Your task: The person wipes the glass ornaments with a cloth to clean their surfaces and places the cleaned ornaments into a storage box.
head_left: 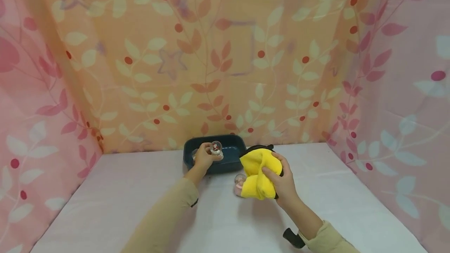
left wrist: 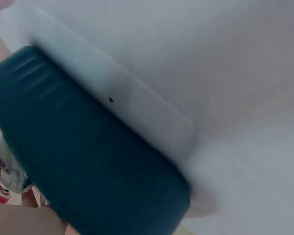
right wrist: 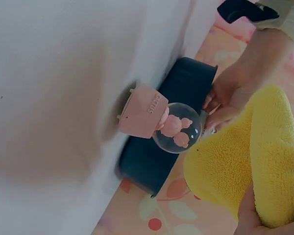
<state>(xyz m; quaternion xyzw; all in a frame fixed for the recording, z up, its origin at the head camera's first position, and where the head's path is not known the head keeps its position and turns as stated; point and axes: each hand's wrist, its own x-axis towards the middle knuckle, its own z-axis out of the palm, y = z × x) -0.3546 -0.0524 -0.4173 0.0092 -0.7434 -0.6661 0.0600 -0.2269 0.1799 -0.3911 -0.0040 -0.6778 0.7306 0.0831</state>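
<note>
My left hand (head_left: 203, 158) grips a small snow globe (head_left: 216, 148) with a red and white figure in it, held over the dark blue bin (head_left: 233, 154). In the left wrist view, the globe's whitish base (left wrist: 12, 171) shows past the bin's wall (left wrist: 88, 147). A yellow fluffy cloth (head_left: 258, 175) is bunched in my right hand (head_left: 286, 184), fingers behind it and thumb on its front. Just left of the cloth, a snow globe with a pink base (right wrist: 143, 111) stands upright on the table, a pink bear-like figure under its clear dome.
Another clear rounded item (head_left: 194, 154) sits in the bin's left end, partly hidden by my left hand. Behind the cloth shows a black curved thing (head_left: 261, 147). The bin stands on the white-covered table (head_left: 133, 182) near the patterned back curtain (head_left: 147, 69); side curtains flank the table.
</note>
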